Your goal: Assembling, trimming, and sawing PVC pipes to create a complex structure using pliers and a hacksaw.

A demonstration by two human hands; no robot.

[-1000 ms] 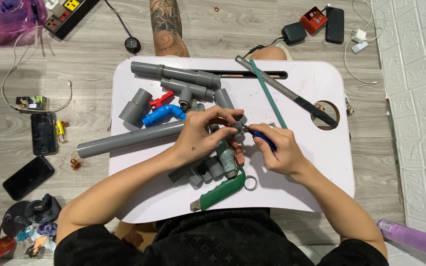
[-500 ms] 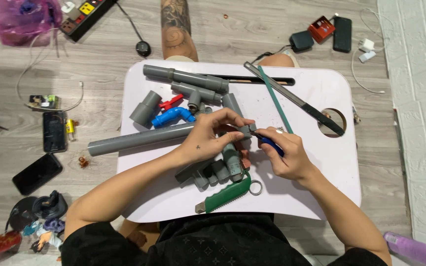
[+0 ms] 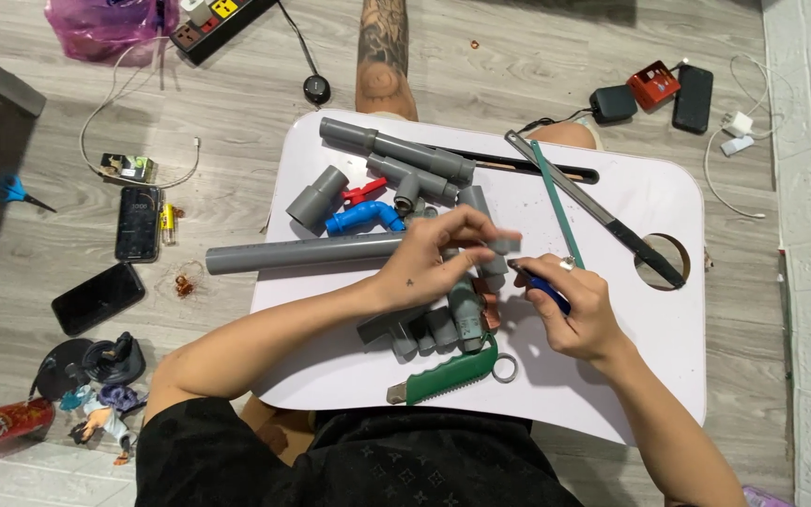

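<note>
Left hand pinches a small grey fitting above the pipe pile. Right hand clenched on a blue-handled tool; tip hidden by fingers, kind unclear. Long pipe partly covered by left hand. Green saw near bench edge.

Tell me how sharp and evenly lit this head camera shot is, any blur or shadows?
Head view: mostly sharp and evenly lit; the left hand shows slight motion blur at its fingertips, around the small grey piece. The right hand casts a soft shadow on the white lap table. The top-left floor corner lies in darker shade.
</note>
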